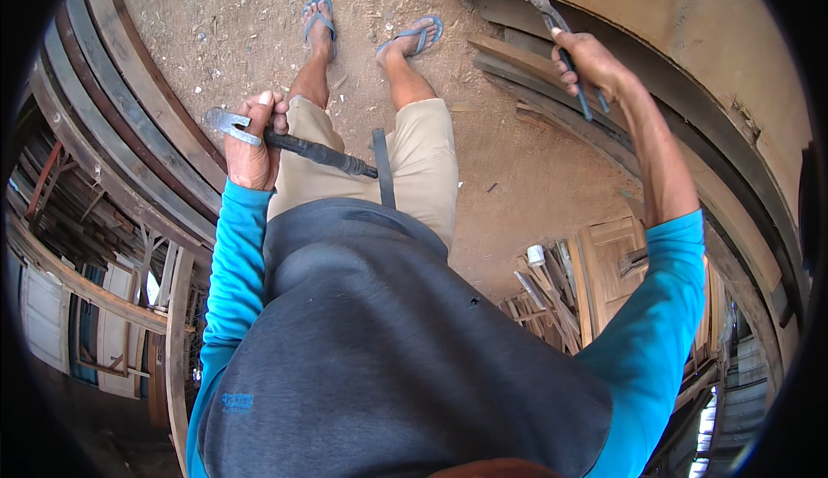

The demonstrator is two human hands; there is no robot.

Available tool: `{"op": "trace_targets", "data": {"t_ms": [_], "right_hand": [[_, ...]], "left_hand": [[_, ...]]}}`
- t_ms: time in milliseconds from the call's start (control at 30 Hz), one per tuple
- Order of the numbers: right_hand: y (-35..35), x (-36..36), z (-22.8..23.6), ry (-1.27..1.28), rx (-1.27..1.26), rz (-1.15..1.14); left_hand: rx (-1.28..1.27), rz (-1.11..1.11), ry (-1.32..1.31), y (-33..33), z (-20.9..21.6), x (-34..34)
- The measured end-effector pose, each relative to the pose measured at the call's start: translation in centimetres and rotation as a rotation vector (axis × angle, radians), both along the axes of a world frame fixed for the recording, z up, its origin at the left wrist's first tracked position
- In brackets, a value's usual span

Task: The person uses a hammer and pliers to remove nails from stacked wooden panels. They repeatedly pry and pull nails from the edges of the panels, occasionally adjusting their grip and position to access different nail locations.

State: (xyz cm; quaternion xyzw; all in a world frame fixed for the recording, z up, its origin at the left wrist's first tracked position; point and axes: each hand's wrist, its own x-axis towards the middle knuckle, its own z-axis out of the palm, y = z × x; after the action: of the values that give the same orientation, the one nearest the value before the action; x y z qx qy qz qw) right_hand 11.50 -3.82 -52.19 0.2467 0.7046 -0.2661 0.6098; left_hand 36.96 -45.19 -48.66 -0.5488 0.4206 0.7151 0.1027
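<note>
The left hand is curled round a hammer, its fingers wrapped close about the neck with the thumb pointing up beside it. The grip sits just behind the metal head, so the pale forked metal sticks out on the outer side of the fist, while the black handle runs out on the other side, slanting across the front of the beige shorts. The handle's far end comes next to a dark strap hanging at the waist; whether the two touch, I cannot tell. The right hand is closed round a pair of pincers, gripping the dark handles below the joint. The metal head projects past the thumb side of the fist, and the handle tips emerge below the fingers, slightly apart from each other; the jaws are too small to judge as parted or met. In view, this tool overlaps the near edge of the stacked planks, beside the long edge of a broad wooden board. Both tools are held off the earth floor, well apart from each other, with the sandalled feet between them. Long timbers line the left side, and a panelled wooden door lies near offcuts at the lower right.
</note>
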Motion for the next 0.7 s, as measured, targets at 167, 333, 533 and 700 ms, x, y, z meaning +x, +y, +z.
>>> {"op": "trace_targets", "data": {"t_ms": [167, 333, 533, 700], "right_hand": [[-0.2, -0.1, 0.6, 0.059, 0.037, 0.078], [-0.4, 6.2, -3.5, 0.307, 0.043, -0.107], [0.1, 10.1, -7.8, 0.507, -0.050, -0.281], [0.1, 8.2, -5.2, 0.368, -0.131, -0.393]], "left_hand": [[-0.028, -0.094, 0.011, -0.7, 0.1, 0.0], [-0.049, -0.095, -0.026, -1.0, -0.4, 0.6], [-0.074, -0.088, -0.033, -1.9, -0.3, 0.3], [-0.079, -0.070, -0.076, -1.9, -0.6, 0.8]]}}
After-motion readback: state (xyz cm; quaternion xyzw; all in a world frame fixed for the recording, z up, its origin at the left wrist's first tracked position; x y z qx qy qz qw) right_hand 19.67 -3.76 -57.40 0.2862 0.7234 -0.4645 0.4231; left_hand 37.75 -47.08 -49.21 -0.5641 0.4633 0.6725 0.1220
